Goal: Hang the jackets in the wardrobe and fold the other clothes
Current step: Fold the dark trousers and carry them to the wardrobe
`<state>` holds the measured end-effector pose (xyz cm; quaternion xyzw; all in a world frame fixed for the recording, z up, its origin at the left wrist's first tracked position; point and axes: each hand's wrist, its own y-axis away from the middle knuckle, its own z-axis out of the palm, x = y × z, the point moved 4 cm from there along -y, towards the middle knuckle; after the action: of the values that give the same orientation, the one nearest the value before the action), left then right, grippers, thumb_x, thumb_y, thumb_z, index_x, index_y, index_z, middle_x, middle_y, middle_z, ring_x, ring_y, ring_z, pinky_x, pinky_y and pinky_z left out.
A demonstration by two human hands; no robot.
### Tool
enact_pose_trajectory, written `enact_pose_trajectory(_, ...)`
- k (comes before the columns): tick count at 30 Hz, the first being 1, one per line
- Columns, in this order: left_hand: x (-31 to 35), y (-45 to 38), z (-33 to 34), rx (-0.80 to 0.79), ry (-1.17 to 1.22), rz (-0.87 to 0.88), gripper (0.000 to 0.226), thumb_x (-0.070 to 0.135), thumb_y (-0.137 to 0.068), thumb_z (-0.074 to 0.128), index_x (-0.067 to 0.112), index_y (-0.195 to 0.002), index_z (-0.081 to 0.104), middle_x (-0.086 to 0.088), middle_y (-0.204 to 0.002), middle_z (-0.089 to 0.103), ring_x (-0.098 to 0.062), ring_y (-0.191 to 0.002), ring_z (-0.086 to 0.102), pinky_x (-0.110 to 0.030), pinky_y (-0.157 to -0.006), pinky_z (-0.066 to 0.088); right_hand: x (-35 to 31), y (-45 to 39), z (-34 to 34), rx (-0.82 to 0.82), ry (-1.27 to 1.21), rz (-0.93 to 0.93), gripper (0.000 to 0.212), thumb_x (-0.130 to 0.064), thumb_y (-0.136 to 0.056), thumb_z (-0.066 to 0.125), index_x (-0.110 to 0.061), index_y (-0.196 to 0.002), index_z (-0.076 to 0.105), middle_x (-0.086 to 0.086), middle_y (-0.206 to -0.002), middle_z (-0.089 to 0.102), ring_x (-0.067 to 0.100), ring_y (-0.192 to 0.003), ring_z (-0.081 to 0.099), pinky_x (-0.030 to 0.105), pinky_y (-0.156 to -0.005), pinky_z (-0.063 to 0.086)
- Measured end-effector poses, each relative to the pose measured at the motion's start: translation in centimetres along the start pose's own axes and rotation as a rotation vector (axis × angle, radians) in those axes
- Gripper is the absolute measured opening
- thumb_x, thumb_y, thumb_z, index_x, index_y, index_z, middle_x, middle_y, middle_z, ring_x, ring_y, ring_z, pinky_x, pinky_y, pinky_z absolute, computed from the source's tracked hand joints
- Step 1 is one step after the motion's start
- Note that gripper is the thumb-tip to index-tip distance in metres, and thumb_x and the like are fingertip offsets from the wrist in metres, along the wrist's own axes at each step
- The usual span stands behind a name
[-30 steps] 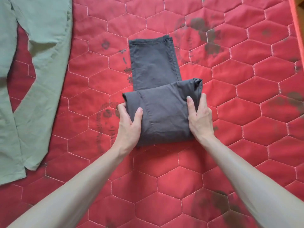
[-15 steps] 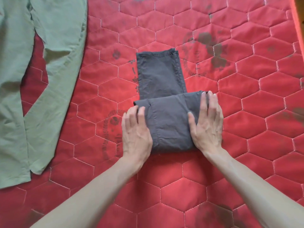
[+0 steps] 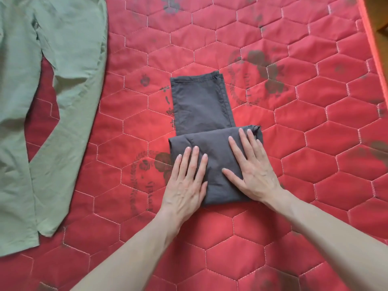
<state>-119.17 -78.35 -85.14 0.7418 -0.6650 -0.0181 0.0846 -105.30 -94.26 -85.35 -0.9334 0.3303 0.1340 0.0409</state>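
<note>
Dark grey trousers [image 3: 201, 106] partly folded, lying near the middle of the red quilted bed [image 3: 315, 164], folded bundle at the near end, a single flat layer stretching toward the far edge. Left hand [image 3: 185, 183] flat, fingers straight, pressing the bundle's left part. Right hand [image 3: 254, 171] flat, fingers spread, pressing its right part. Pale green shirt [image 3: 52, 101] spread along the bed's left edge, well apart from the trousers.
</note>
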Motion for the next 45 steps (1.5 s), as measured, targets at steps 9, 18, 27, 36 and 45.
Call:
enact_pose_trajectory(9, 0.2, 3.0, 0.1, -0.089, -0.028, 0.191, 0.102, 0.043, -0.077, 0.058, 0.006, -0.164, 0.020, -0.029, -0.170, 0.006, -0.050, -0.157, 0.003, -0.061, -0.125, 0.020, -0.9, 4.2, -0.1, -0.118, 0.114, -0.209, 0.105, -0.074, -0.087, 0.057, -0.009, -0.163, 0.025, 0.016, -0.172, 0.012, 0.038, -0.160, 0.006, 0.059, -0.124, 0.024)
enact_pose_trajectory(18, 3.3, 1.9, -0.9, -0.139, -0.012, -0.051, 0.073, 0.009, -0.076, 0.042, 0.004, -0.149, 0.048, -0.031, -0.160, 0.037, -0.052, -0.146, 0.037, -0.062, -0.116, 0.038, -0.4, 4.5, -1.5, -0.281, 0.197, -0.296, 0.107, -0.049, -0.073, 0.061, -0.011, -0.165, 0.020, 0.019, -0.172, 0.008, 0.042, -0.159, 0.000, 0.057, -0.127, 0.020)
enact_pose_trajectory(27, 0.7, 3.7, -6.4, 0.035, 0.365, -0.008, 0.060, 0.012, -0.070, 0.056, 0.005, -0.129, 0.064, -0.010, -0.123, 0.071, -0.028, -0.105, 0.070, -0.032, -0.096, 0.051, -0.6, 7.0, -4.2, -0.098, 0.044, -0.356, 0.066, -0.020, -0.082, 0.065, -0.012, -0.147, 0.056, 0.004, -0.156, 0.051, 0.028, -0.145, 0.048, 0.048, -0.120, 0.032)
enact_pose_trajectory(36, -1.7, 8.4, -10.9, 0.114, 0.918, -0.286, 0.033, 0.013, -0.074, 0.075, 0.028, -0.102, 0.066, 0.014, -0.087, 0.069, -0.007, -0.074, 0.066, -0.025, -0.068, 0.052, -1.5, 8.6, -10.2, 0.110, -0.300, -0.248, 0.030, -0.023, -0.098, 0.064, -0.009, -0.124, 0.070, -0.002, -0.125, 0.071, 0.017, -0.116, 0.068, 0.036, -0.106, 0.050)
enact_pose_trajectory(45, -3.4, 7.9, -11.0, 0.220, 1.240, -0.656, 0.017, 0.012, -0.085, 0.084, 0.021, -0.092, 0.072, 0.006, -0.082, 0.074, -0.004, -0.075, 0.066, -0.017, -0.070, 0.051, -3.6, 7.9, -11.0, 0.188, -0.796, 0.338, 0.063, -0.018, -0.081, 0.081, -0.024, -0.137, 0.051, -0.019, -0.117, 0.068, 0.011, -0.108, 0.068, 0.021, -0.096, 0.048)
